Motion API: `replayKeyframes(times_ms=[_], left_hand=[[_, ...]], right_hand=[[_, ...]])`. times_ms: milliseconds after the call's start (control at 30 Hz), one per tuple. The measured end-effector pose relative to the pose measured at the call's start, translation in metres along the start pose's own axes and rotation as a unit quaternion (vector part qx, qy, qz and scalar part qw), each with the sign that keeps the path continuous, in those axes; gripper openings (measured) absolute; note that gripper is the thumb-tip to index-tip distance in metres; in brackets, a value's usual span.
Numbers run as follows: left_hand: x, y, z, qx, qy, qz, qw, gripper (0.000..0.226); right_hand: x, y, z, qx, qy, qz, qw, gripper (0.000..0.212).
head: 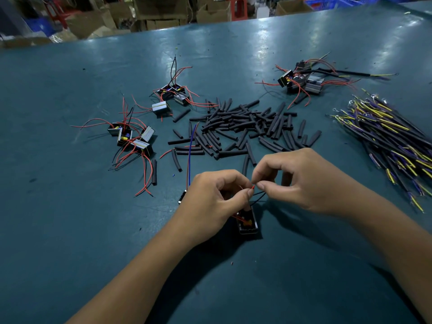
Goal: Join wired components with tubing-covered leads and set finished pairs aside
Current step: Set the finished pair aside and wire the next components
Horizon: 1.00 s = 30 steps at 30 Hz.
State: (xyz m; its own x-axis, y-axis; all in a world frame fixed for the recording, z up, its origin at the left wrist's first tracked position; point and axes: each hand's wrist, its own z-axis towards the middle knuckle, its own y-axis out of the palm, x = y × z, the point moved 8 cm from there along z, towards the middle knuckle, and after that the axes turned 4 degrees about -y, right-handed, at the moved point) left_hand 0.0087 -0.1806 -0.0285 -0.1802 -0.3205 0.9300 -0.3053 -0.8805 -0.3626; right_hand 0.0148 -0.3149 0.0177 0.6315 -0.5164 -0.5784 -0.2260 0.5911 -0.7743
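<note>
While both hands work at lower centre of the frame, the scene reads as follows.

Left hand (216, 197): grip curled, thumb and forefinger pinched on the tip of a red lead (253, 187); a long red-and-blue wire (189, 155) rises from behind this hand towards the tubing pile.

Right hand (294, 181): grip curled, fingertips pinched together at the same red lead tip, touching the left fingertips; whether it also pinches a black lead (258, 197) just below, cannot tell.

Component in work (247, 222): small black box, lying on the surface directly under the left hand, partly hidden by it.

Tubing pieces (243, 127): loose pile of short black sleeves, centre of frame, above the hands.

Tubing-covered leads (385, 136): bundle of yellow, purple and black wires, right edge.

Wired components, left (131, 136): cluster with red leads, left of centre.

Wired components, upper centre (170, 94): second cluster.

Components, upper right (301, 80): group with red leads and one long black-sleeved lead.

Surface (70, 230): dark teal, scuffed.

Background: cardboard boxes (163, 10) along top edge.
</note>
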Motion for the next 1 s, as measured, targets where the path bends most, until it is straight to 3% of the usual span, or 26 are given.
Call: replayKeyframes(times_ms=[300,533,733,833,1000], left_hand=[[-0.002,-0.001,0.0,0.01,-0.003,-0.008,1.0,0.005],[0.0,-0.002,0.0,0.015,0.003,0.003,1.0,0.006],[0.0,0.0,0.0,0.007,0.001,0.003,1.0,0.006],[0.0,0.001,0.0,-0.004,0.0,0.006,1.0,0.006],[0.001,0.0,-0.001,-0.026,-0.011,-0.018,0.999,0.007]], right_hand=[[0.01,-0.006,-0.002,0.025,0.051,0.061,0.997,0.008],[0.013,-0.002,-0.004,-0.007,0.084,0.099,0.991,0.018],[0.024,0.0,-0.004,0.008,0.108,0.136,0.985,0.013],[0.022,0.005,-0.003,-0.012,0.095,0.163,0.982,0.01],[0.007,0.002,0.0,-0.033,0.004,0.059,0.998,0.008]])
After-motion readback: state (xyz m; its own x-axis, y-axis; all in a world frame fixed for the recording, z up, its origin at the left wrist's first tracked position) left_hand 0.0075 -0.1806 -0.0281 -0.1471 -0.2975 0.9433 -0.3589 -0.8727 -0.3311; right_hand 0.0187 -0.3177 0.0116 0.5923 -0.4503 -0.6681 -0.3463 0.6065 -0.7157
